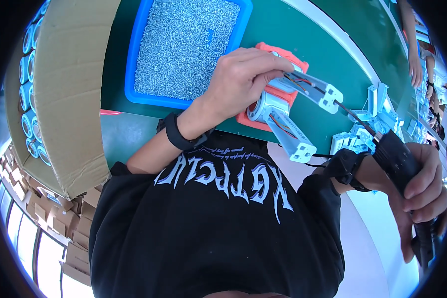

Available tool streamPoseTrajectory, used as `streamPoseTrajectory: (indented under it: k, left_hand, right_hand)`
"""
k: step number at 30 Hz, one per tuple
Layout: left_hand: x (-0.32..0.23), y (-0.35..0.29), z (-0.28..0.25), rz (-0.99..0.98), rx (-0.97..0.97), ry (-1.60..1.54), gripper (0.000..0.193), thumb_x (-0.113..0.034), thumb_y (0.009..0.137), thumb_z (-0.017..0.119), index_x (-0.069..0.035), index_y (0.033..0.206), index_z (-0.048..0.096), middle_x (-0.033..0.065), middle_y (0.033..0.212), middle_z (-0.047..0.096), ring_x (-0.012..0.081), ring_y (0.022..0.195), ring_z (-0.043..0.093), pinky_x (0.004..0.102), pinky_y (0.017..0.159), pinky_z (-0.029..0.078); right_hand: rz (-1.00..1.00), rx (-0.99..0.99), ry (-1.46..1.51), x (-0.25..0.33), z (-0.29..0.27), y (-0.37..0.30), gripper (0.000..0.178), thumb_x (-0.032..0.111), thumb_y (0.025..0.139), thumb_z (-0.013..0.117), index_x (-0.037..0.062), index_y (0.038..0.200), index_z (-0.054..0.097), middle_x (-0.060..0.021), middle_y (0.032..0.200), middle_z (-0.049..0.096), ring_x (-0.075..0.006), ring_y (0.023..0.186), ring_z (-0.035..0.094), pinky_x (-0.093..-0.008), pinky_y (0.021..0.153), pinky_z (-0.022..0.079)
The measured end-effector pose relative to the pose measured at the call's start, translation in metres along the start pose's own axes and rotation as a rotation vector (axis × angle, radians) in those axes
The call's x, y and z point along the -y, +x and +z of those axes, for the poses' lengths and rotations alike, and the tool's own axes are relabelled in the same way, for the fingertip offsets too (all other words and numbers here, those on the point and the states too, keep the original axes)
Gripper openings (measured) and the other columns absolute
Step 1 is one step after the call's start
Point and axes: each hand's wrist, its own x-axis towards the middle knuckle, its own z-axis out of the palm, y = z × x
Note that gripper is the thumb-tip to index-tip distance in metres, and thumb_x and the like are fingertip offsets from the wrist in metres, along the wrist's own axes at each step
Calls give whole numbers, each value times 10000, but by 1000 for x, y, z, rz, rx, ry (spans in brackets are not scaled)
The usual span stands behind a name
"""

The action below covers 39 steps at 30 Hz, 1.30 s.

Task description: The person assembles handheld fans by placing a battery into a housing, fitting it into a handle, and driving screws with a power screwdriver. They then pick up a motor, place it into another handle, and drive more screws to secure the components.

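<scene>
My left hand (246, 74) is closed, its thumb and fingertips pinching a white plastic housing (328, 99) with coloured wires along its long arm. That housing's round end lies on an orange-red holder (300, 62), partly hidden behind my fingers. A second housing of the same kind (275, 107) rests beside it on the holder, its wired arm pointing toward me. My right hand (424, 191) grips a black electric screwdriver (397, 161). The thin bit of the screwdriver reaches the square outer end of the upper housing and appears to touch it.
A blue tray (130, 74) full of small metal screws stands on the green table (278, 25). White plastic pieces (357, 136) are piled at the right. At the left is a cardboard box (77, 74) with round blue-white parts behind its flap. Another person's arm (413, 49) shows far right.
</scene>
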Motion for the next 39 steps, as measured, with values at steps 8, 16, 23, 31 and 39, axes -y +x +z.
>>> streamPoseTrajectory:
  k: [8, 16, 23, 31, 39]
  left_hand:
    - [-7, -7, 3, -19, -47, -244, 196, 50, 725, 651, -54, 885, 697, 77, 803, 685, 212, 682, 653, 276, 575, 507]
    - [-14, -4, -4, -5, 63, -205, 187, 65, 748, 640, -15, 907, 697, 79, 816, 698, 179, 722, 683, 241, 610, 537]
    - [-12, 6, -13, -2, 26, -48, 340, -60, 707, 722, -81, 1035, 635, 77, 1003, 655, 243, 903, 630, 339, 749, 508]
    - [1, -3, 1, 19, 171, 24, 393, -90, 668, 744, -103, 1041, 621, 36, 1078, 625, 239, 1063, 567, 415, 954, 400]
    - [3, -3, 3, -20, 172, 1, 369, -74, 646, 741, -99, 1000, 639, 28, 1055, 629, 228, 1038, 577, 405, 930, 416]
  right_hand:
    - [-33, -233, -29, 17, -4, -7, 410, 473, 676, 788, 123, 766, 595, 30, 671, 613, -95, 522, 616, -211, 535, 554]
    - [-6, 3, 79, 16, -12, -7, 385, 449, 705, 777, 124, 698, 570, 18, 688, 618, -103, 550, 628, -215, 550, 561]
    - [103, 92, -33, 11, -1, -2, 395, 424, 714, 778, 96, 719, 558, -6, 719, 621, -111, 594, 636, -219, 574, 567]
    - [195, 169, -55, -6, 5, 4, 381, 388, 743, 766, 71, 775, 557, -40, 716, 622, -131, 618, 642, -224, 606, 569]
    - [207, 326, 7, -11, -1, 7, 239, 147, 744, 760, 58, 820, 552, -75, 720, 630, -154, 633, 655, -227, 646, 568]
